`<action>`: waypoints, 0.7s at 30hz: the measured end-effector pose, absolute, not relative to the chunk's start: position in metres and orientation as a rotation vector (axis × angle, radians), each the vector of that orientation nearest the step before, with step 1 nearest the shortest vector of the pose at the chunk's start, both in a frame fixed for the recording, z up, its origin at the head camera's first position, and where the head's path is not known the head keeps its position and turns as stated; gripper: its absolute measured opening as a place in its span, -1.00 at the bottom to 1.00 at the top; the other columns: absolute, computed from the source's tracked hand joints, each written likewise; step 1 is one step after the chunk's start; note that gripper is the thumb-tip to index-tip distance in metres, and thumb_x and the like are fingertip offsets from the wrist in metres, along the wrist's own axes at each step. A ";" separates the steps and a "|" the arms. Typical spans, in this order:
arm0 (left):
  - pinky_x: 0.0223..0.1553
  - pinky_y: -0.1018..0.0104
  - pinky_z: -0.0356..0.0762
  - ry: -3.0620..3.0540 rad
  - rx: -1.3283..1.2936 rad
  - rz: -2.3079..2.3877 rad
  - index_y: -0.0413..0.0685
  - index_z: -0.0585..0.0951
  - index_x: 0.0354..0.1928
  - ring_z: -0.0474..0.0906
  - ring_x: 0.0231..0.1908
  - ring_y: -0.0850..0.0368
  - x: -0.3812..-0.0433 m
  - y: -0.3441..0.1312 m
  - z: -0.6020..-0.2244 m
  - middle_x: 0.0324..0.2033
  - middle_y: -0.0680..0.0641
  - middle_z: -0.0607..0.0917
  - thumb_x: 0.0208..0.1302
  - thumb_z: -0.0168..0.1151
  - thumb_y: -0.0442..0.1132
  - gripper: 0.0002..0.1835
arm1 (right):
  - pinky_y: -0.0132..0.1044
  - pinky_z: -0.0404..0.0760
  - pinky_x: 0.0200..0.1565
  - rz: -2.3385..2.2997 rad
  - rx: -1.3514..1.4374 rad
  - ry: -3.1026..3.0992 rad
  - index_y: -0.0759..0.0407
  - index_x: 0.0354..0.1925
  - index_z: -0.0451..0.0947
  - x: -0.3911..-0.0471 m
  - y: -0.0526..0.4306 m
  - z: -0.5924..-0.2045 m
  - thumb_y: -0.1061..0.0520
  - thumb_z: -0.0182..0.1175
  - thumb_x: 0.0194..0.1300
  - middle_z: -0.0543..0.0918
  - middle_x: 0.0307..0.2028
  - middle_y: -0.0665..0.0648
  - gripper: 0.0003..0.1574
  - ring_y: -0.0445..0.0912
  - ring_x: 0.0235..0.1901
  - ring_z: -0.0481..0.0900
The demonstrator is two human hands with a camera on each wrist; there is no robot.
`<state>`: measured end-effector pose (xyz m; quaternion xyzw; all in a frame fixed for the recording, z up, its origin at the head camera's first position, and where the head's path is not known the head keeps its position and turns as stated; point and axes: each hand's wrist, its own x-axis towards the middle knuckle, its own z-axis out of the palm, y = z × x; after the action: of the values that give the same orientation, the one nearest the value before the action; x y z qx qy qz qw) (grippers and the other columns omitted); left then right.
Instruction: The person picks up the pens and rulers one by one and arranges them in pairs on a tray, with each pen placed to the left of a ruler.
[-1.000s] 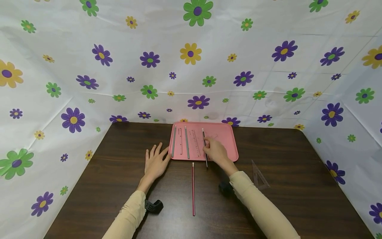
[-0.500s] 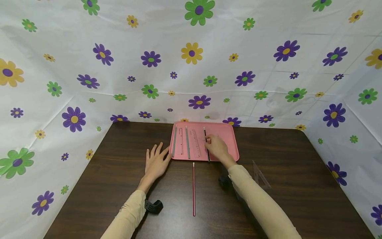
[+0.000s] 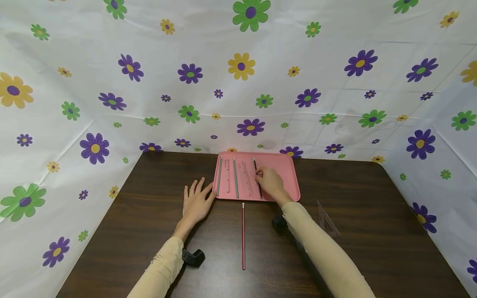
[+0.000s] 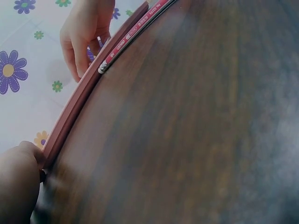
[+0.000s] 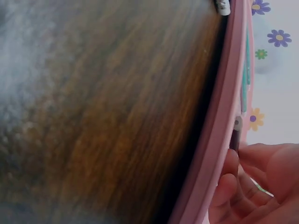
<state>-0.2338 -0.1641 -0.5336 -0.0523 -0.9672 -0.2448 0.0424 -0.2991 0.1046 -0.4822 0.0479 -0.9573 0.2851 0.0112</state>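
A pink tray (image 3: 285,163) lies at the table's far edge. Inside it my right hand (image 3: 271,182) pinches a black pencil (image 3: 259,189) between thumb and fingers, the pencil running lengthwise to the right of the clear rulers. In the right wrist view, the curled fingers (image 5: 228,189) sit just behind the tray's wall at the pencil (image 5: 235,136). My left hand (image 3: 195,205) is spread on the table, its thumb against the tray's near left corner. Left of the black pencil are two teal pencils (image 3: 236,178) and two clear rulers (image 3: 246,179), alternating in a row.
A red pencil (image 3: 244,238) lies on the dark wooden table (image 3: 138,231) in front of the tray, eraser end toward it. A clear set square (image 3: 326,220) lies right of the right forearm. A flowered white sheet (image 3: 208,45) hangs behind the table.
The black pencil has shifted away from me, so its near end, formerly past the tray's front rim, now lies within the tray. The left hand has stayed put.
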 end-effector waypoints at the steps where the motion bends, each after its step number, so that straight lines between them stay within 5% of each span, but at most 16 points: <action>1: 0.49 -0.25 -0.44 -2.958 -0.160 -0.750 0.24 0.37 0.45 -0.14 0.56 -0.16 -0.234 -0.164 -0.533 0.55 -0.09 0.13 0.53 -0.20 0.23 -0.42 | -0.25 0.51 -0.41 0.884 0.154 -2.987 0.18 0.03 0.66 -0.300 0.105 -0.483 0.08 0.21 0.37 0.75 -0.22 0.14 -0.67 -0.09 -0.40 0.56; 8: 0.48 -0.28 -0.40 -2.934 -0.167 -0.756 0.21 0.41 0.43 -0.10 0.55 -0.18 -0.233 -0.162 -0.534 0.54 -0.11 0.16 0.53 -0.17 0.20 -0.44 | -0.03 0.64 -0.08 0.866 0.168 -3.015 0.19 0.02 0.68 -0.300 0.105 -0.489 0.05 0.20 0.40 0.73 -0.06 0.16 -0.67 -0.02 -0.17 0.63; 21: 0.48 -0.27 -0.42 -2.935 -0.160 -0.758 0.22 0.41 0.43 -0.11 0.55 -0.17 -0.234 -0.163 -0.534 0.54 -0.11 0.16 0.52 -0.15 0.20 -0.44 | -0.04 0.62 -0.07 0.930 0.229 -2.958 0.25 -0.02 0.67 -0.297 0.105 -0.489 0.06 0.20 0.40 0.73 -0.16 0.20 -0.67 0.00 -0.22 0.61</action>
<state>-0.2344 -0.1633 -0.5341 -0.0527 -0.9655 -0.2494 0.0529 -0.2972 0.1047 -0.4886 0.0736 -0.9513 0.2989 0.0161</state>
